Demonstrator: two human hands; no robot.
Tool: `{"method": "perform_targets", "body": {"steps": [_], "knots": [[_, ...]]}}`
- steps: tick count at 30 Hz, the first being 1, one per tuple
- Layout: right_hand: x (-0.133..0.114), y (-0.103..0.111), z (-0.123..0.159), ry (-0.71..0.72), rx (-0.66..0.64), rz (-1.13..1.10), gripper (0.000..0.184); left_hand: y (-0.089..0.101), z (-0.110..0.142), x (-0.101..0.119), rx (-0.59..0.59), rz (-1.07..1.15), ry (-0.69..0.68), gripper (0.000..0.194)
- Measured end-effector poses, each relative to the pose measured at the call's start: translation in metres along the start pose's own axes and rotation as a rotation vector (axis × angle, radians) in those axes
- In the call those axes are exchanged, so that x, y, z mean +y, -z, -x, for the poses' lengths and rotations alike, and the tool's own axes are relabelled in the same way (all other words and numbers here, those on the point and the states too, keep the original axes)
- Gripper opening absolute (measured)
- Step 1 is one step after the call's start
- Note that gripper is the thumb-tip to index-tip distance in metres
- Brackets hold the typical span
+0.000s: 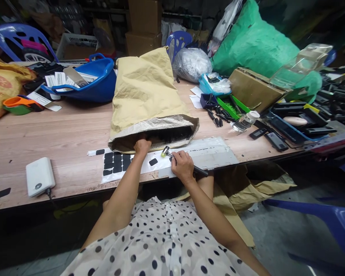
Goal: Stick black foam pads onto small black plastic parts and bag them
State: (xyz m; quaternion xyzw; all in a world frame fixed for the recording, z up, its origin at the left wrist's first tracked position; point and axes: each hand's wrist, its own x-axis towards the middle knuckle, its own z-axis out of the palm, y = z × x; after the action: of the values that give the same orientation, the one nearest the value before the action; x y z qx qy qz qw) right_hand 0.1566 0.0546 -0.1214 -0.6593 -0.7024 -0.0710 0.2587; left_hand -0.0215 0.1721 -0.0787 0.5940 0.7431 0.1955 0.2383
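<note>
A big tan paper sack (145, 96) lies on the wooden table (69, 134) with its foil-lined mouth facing me. My left hand (142, 147) reaches into that mouth; its fingers are hidden inside among dark parts. My right hand (182, 165) is closed round the black handle of a small hammer (167, 152) with a metal head and yellow tip, resting on a white sheet (207, 153) at the table's front edge. A sheet of black adhesive pads (116, 163) lies just left of my hands.
A white power bank (39, 176) with a cable sits front left. A blue plastic basket (96, 76) stands back left. Black parts, a green tray (232, 107), a small bottle (245, 120) and a cardboard box (253, 88) crowd the right. Blue chair (333, 222) lower right.
</note>
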Motion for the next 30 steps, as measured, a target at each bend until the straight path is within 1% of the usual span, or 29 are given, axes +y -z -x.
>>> {"method": "perform_targets", "body": {"steps": [2, 3, 5, 7, 8, 9, 11, 15, 20, 22, 26, 28, 30], "knots": [[0.0, 0.0, 0.0, -0.003, 0.001, -0.003, 0.028, 0.01, 0.011, -0.007, 0.041, -0.045, 0.046, 0.03], [0.0, 0.0, 0.0, -0.004, 0.004, -0.005, 0.027, 0.014, 0.019, -0.011, 0.071, -0.047, 0.021, 0.029], [0.0, 0.0, 0.0, -0.004, 0.013, -0.01, 0.027, 0.02, 0.037, -0.024, 0.115, 0.01, -0.135, 0.025], [0.001, 0.0, 0.0, -0.004, 0.02, -0.013, 0.027, 0.019, 0.057, -0.038, 0.096, 0.097, -0.312, 0.02], [0.001, 0.0, 0.001, -0.004, 0.021, -0.015, 0.027, 0.017, 0.066, -0.044, 0.07, 0.133, -0.378, 0.017], [0.002, 0.0, 0.001, -0.004, 0.02, -0.017, 0.027, 0.014, 0.074, -0.05, 0.043, 0.158, -0.422, 0.015], [0.003, 0.0, 0.001, -0.001, 0.017, -0.02, 0.028, 0.007, 0.085, -0.059, 0.004, 0.173, -0.465, 0.011], [0.006, 0.0, 0.0, 0.015, 0.014, -0.016, 0.027, -0.002, 0.088, -0.065, -0.023, 0.152, -0.515, 0.01], [0.011, 0.001, -0.002, 0.018, -0.013, -0.033, 0.025, -0.004, 0.086, -0.062, -0.031, 0.108, -0.546, 0.016], [0.009, 0.005, -0.002, 0.0, -0.004, -0.08, 0.025, -0.005, 0.087, -0.061, -0.033, 0.091, -0.555, 0.014], [-0.005, 0.021, 0.001, -0.036, 0.041, -0.254, 0.036, -0.007, 0.088, -0.059, -0.051, 0.091, -0.54, 0.011], [-0.016, 0.029, 0.005, -0.003, 0.009, -0.33, 0.042, -0.008, 0.088, -0.059, -0.058, 0.094, -0.531, 0.012], [-0.026, 0.033, 0.01, 0.047, -0.055, -0.372, 0.045, -0.008, 0.088, -0.06, -0.057, 0.091, -0.527, 0.012]]}}
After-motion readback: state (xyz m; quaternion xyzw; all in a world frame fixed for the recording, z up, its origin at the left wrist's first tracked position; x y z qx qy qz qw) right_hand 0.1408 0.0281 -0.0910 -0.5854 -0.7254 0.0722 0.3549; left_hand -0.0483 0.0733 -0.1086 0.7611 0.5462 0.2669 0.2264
